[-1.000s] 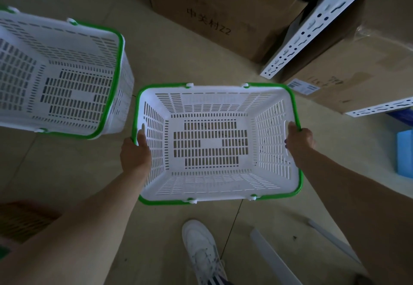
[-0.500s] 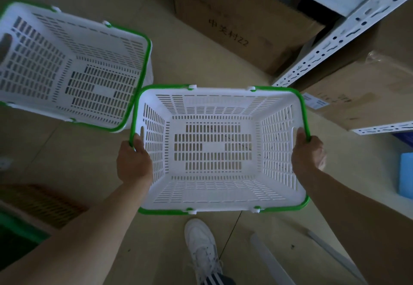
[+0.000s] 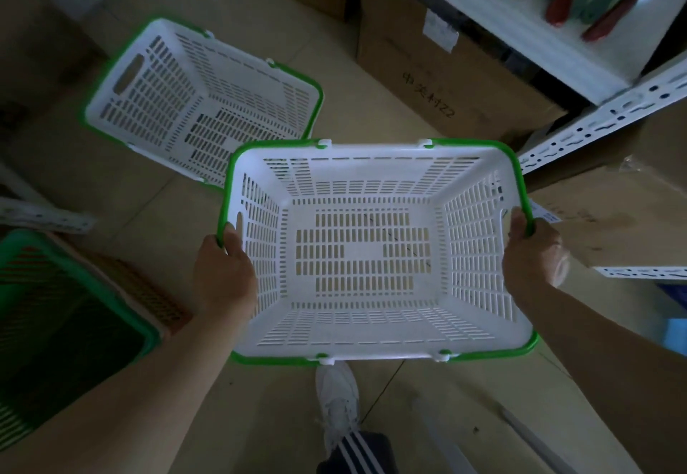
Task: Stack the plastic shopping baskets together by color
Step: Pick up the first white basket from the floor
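I hold a white basket with a green rim point(image 3: 371, 332) level in front of me, above the floor. My left hand point(image 3: 225, 272) grips its left short side and my right hand point(image 3: 531, 254) grips its right short side at the rim. A second white basket with a green rim point(image 3: 178, 75) stands on the floor to the far left; the held basket's far left corner overlaps its near right corner in view. A green basket point(image 3: 22, 250) sits at the left edge, with a brown basket point(image 3: 148, 291) beside or under it.
Cardboard boxes point(image 3: 427, 64) line the floor ahead and at the right point(image 3: 609, 220). White perforated shelf rails point(image 3: 602, 124) cross the upper right, under a shelf with goods. My white shoe point(image 3: 338, 399) is below the held basket. A blue object point(image 3: 674, 336) lies at the right edge.
The view has swung left and up: the second white basket now sits nearer the middle, and the green basket has come into view. The held basket moved left toward it.
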A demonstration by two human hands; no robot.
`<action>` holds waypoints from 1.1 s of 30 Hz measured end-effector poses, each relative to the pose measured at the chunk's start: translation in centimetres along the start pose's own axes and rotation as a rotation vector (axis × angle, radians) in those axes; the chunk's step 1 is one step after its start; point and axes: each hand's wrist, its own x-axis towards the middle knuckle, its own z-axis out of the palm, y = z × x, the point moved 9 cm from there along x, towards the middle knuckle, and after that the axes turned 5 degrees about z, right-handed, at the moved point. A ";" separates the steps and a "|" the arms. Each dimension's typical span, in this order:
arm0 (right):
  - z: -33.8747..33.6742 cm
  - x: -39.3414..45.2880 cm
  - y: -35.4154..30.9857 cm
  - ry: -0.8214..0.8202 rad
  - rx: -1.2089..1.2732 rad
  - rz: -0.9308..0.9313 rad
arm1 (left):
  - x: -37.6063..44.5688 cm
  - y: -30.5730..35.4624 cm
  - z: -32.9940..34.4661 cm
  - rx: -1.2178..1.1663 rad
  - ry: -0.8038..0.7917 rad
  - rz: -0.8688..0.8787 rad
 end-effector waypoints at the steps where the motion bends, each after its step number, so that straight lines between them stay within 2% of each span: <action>1: -0.6 -0.4 -0.7 0.004 -0.009 -0.006 | 0.0 -0.2 -0.8 -0.008 0.008 -0.007; 16: -9.7 -8.6 -11.6 0.052 -0.008 -0.154 | -1.0 -2.7 -15.2 -0.045 0.144 -0.075; 26: -9.3 -16.5 -22.3 -0.043 0.050 -0.262 | 1.2 -7.7 -26.7 -0.082 0.322 -0.186; 33: -7.8 -23.7 -28.4 -0.089 0.134 -0.377 | 0.9 -14.1 -33.5 -0.103 0.391 -0.284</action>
